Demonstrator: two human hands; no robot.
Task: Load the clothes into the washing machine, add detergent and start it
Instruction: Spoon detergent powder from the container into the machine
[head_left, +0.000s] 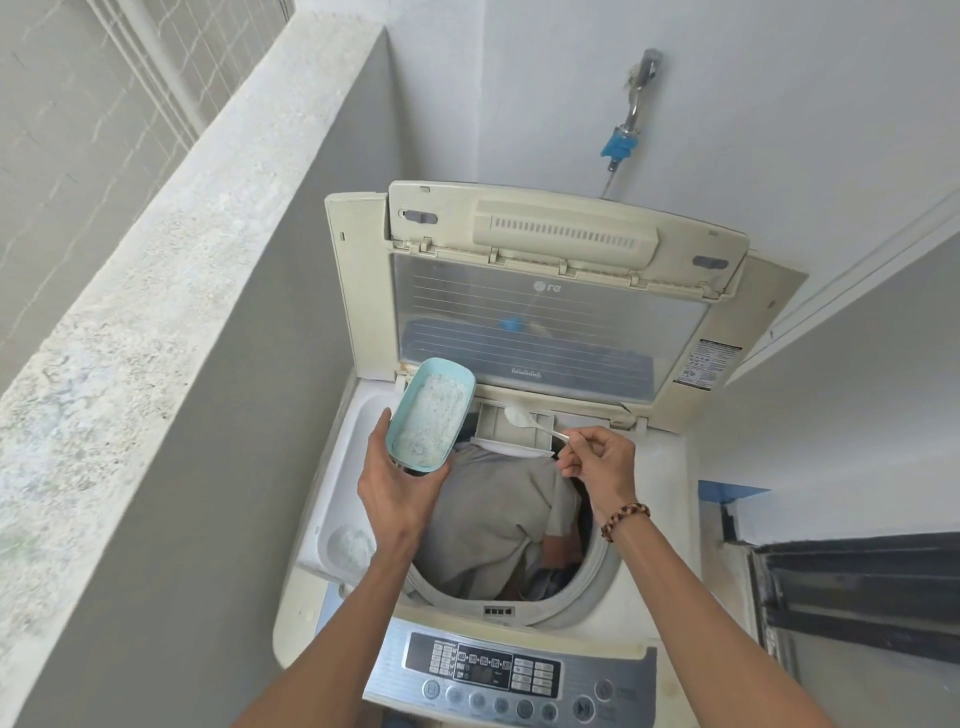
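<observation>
Nearest me sits the control panel, untouched. Beyond it the clothes already fill the drum, so I judge loading done and detergent in hand. My left hand is wrapped around the blue tub of powder; my right hand pinches a spoon, heaped, over the detergent drawer. Next I must tip it in squarely, then shut the lid.
</observation>
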